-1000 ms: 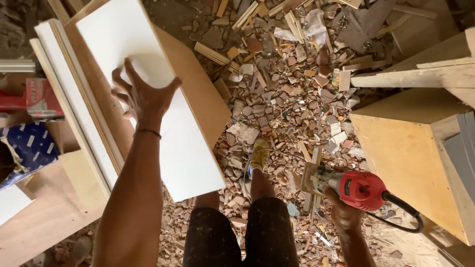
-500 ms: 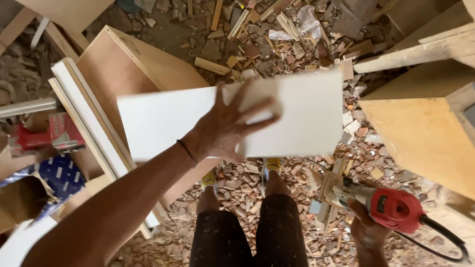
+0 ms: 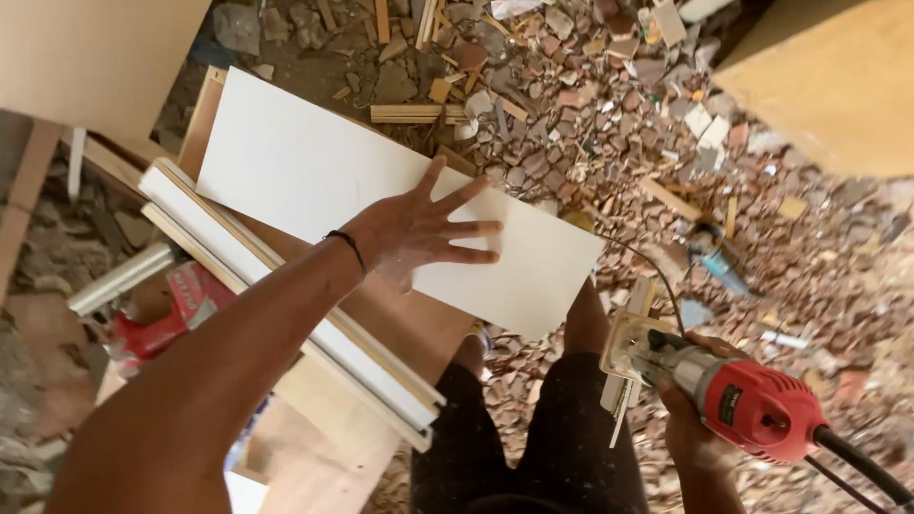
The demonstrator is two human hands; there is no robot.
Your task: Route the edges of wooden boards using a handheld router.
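Observation:
My left hand lies flat with fingers spread on a white rectangular board. The board rests slanted across a brown wooden panel and a stack of white-edged boards. My right hand grips a red and silver electric trimmer with a clear base, held low at the right beside my legs. Its black cord trails off to the lower right.
The ground is littered with broken tile pieces and wood offcuts. A plywood box stands at the upper right. Another light board fills the upper left. A red object and a metal tube lie at the left.
The white board has swung from upright to a flat, slanted position across the stack, my left hand staying spread on it. The trimmer in my right hand remains low at the right.

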